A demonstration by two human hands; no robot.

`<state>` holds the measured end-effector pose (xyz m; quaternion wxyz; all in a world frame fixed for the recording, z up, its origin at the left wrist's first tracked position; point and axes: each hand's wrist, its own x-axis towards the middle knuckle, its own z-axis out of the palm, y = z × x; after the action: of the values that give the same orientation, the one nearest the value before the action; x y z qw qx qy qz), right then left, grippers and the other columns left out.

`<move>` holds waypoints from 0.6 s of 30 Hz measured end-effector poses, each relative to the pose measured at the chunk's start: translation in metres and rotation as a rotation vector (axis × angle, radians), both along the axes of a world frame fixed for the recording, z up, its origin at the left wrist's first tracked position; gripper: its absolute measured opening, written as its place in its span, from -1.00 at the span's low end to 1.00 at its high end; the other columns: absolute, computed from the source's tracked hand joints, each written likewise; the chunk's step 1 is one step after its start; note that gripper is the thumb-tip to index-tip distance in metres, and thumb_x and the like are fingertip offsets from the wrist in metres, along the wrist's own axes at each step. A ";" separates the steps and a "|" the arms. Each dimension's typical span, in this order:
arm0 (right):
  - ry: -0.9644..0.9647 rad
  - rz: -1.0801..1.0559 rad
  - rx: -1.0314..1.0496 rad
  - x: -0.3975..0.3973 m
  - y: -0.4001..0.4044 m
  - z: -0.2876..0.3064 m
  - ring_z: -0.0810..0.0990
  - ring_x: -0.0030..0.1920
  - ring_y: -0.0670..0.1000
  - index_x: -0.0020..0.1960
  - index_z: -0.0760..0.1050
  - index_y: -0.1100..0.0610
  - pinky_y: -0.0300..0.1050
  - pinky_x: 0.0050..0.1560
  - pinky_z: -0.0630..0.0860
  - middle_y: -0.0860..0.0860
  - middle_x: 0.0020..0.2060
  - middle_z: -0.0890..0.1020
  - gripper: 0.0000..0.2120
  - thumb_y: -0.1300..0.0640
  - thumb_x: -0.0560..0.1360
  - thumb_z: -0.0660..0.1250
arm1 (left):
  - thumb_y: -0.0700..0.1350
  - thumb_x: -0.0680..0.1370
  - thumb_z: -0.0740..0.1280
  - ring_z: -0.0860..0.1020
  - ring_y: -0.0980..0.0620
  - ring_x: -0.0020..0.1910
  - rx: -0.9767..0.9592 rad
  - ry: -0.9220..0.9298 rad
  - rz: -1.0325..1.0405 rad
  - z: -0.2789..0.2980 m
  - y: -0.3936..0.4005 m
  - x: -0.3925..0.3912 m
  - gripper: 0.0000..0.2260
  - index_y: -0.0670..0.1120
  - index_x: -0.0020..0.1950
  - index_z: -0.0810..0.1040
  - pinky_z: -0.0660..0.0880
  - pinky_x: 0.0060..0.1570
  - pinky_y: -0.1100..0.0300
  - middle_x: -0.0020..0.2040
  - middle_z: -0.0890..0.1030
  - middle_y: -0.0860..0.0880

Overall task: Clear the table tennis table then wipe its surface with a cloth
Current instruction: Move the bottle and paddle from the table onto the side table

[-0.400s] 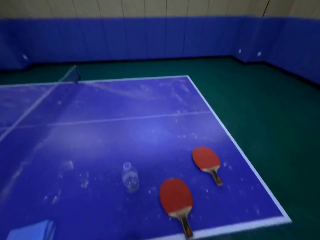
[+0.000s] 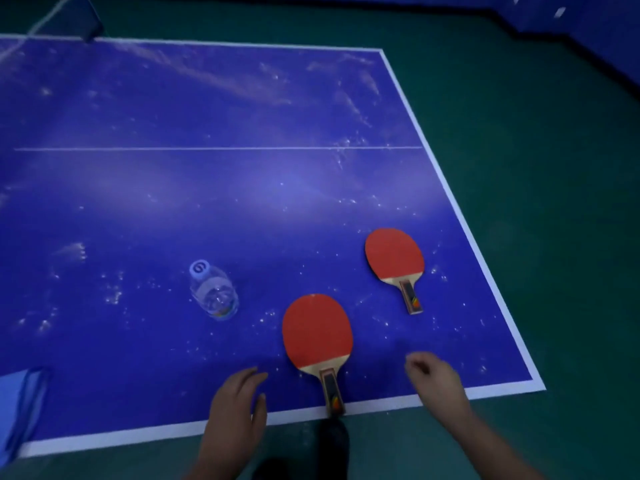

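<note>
The blue table tennis table (image 2: 242,188) is dusty with white specks. Two red paddles lie flat on it: the near paddle (image 2: 317,332) has its handle over the front white line, the far paddle (image 2: 394,256) lies nearer the right edge. A clear plastic bottle (image 2: 214,294) lies on its side left of the paddles. A folded blue cloth (image 2: 19,403) rests at the front left corner. My left hand (image 2: 239,407) hovers flat, just left of the near paddle's handle, holding nothing. My right hand (image 2: 436,375) hovers to its right, fingers loosely curled, empty.
Green floor (image 2: 536,168) surrounds the table on the right and front. The net post (image 2: 91,27) stands at the far left edge. A blue padded wall (image 2: 595,26) runs at the far right. A dark shoe (image 2: 332,441) shows below the table's front edge.
The view has tilted down and moved closer to the table. Both hands have come into view over the front edge on either side of the near paddle.
</note>
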<state>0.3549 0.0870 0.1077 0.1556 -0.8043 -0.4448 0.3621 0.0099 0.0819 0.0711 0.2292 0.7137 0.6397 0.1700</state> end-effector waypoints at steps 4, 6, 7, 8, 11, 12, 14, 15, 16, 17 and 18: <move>-0.147 0.006 0.076 0.022 0.086 -0.019 0.59 -0.07 0.14 0.15 0.55 0.23 -0.05 -0.12 0.49 0.12 -0.05 0.60 -0.73 0.05 0.59 0.34 | 0.01 0.49 0.17 0.62 -0.23 0.10 0.031 0.034 0.039 -0.023 0.004 0.011 -0.57 -0.22 0.13 0.67 0.55 0.10 -0.13 0.14 0.64 -0.20; -0.253 -0.002 0.073 0.027 0.121 -0.029 0.55 0.05 0.25 0.12 0.53 0.28 0.07 0.01 0.50 0.22 -0.03 0.59 -0.62 -0.04 0.54 0.39 | 0.02 0.50 0.17 0.56 -0.21 0.17 0.050 0.083 0.053 -0.034 0.004 0.015 -0.57 -0.21 0.16 0.66 0.51 0.16 -0.11 0.18 0.62 -0.20; -0.291 -0.031 0.062 0.028 0.133 -0.035 0.54 0.09 0.27 0.15 0.52 0.28 0.09 0.05 0.51 0.24 0.01 0.59 -0.56 -0.08 0.52 0.42 | 0.01 0.51 0.18 0.53 -0.19 0.19 0.072 0.124 0.043 -0.040 0.004 0.015 -0.57 -0.21 0.17 0.65 0.47 0.21 -0.10 0.20 0.61 -0.20; -0.316 -0.064 0.036 0.030 0.142 -0.040 0.52 0.13 0.30 0.18 0.50 0.29 0.10 0.08 0.50 0.26 0.05 0.58 -0.50 -0.11 0.50 0.43 | 0.01 0.52 0.18 0.50 -0.18 0.21 0.079 0.145 0.034 -0.043 0.004 0.016 -0.58 -0.20 0.18 0.65 0.40 0.26 -0.10 0.22 0.59 -0.20; -0.278 -0.103 0.003 0.036 0.155 -0.055 0.53 0.13 0.33 0.21 0.44 0.33 0.14 0.07 0.50 0.30 0.11 0.55 -0.47 -0.06 0.49 0.46 | 0.07 0.61 0.12 0.48 -0.21 0.28 0.071 0.178 0.045 -0.049 0.003 0.015 -0.56 -0.17 0.23 0.63 0.27 0.35 -0.11 0.28 0.56 -0.20; -0.248 -0.106 0.015 0.039 0.156 -0.060 0.55 0.11 0.31 0.20 0.44 0.32 0.12 0.02 0.51 0.28 0.11 0.56 -0.52 -0.01 0.50 0.46 | 0.11 0.65 0.06 0.45 -0.19 0.31 0.062 0.176 0.058 -0.050 0.003 0.014 -0.52 -0.17 0.24 0.62 0.25 0.37 -0.12 0.29 0.56 -0.19; -0.211 -0.105 0.034 0.045 0.158 -0.066 0.58 -0.02 0.25 0.15 0.48 0.31 0.00 -0.15 0.50 0.25 0.05 0.59 -0.63 0.07 0.51 0.45 | 0.14 0.67 -0.05 0.38 -0.16 0.36 0.051 0.184 0.075 -0.049 0.002 0.012 -0.45 -0.16 0.27 0.61 0.21 0.40 -0.14 0.32 0.55 -0.19; -0.210 -0.096 0.042 0.047 0.158 -0.068 0.58 -0.13 0.21 0.09 0.49 0.30 -0.07 -0.24 0.47 0.23 -0.01 0.60 -0.69 0.09 0.51 0.46 | 0.14 0.68 -0.05 0.37 -0.16 0.38 0.043 0.188 0.083 -0.049 0.001 0.010 -0.44 -0.16 0.28 0.60 0.19 0.42 -0.14 0.33 0.54 -0.19; -0.215 -0.090 0.044 0.049 0.160 -0.069 0.56 -0.25 0.14 0.00 0.50 0.28 -0.14 -0.32 0.42 0.21 -0.09 0.61 -0.74 0.11 0.50 0.47 | 0.14 0.68 -0.04 0.37 -0.16 0.38 0.031 0.191 0.088 -0.049 0.002 0.009 -0.46 -0.15 0.29 0.60 0.17 0.43 -0.14 0.34 0.54 -0.19; -0.218 -0.084 0.030 0.050 0.162 -0.070 0.52 -0.34 0.08 -0.08 0.50 0.27 -0.19 -0.39 0.36 0.20 -0.17 0.61 -0.77 0.13 0.50 0.48 | 0.13 0.67 -0.01 0.37 -0.16 0.39 0.023 0.195 0.093 -0.048 0.002 0.007 -0.48 -0.15 0.29 0.59 0.16 0.44 -0.15 0.34 0.53 -0.18; -0.213 -0.084 0.006 0.051 0.164 -0.071 0.49 -0.39 0.05 -0.14 0.49 0.27 -0.21 -0.43 0.32 0.19 -0.25 0.59 -0.76 0.13 0.50 0.47 | 0.12 0.66 0.05 0.37 -0.17 0.40 0.013 0.200 0.096 -0.048 0.002 0.004 -0.52 -0.15 0.30 0.59 0.15 0.45 -0.15 0.35 0.53 -0.18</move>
<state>0.4055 0.2514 0.0364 0.1246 -0.8557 -0.4258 0.2663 0.0140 0.0836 0.0233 0.1510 0.6971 0.6917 0.1130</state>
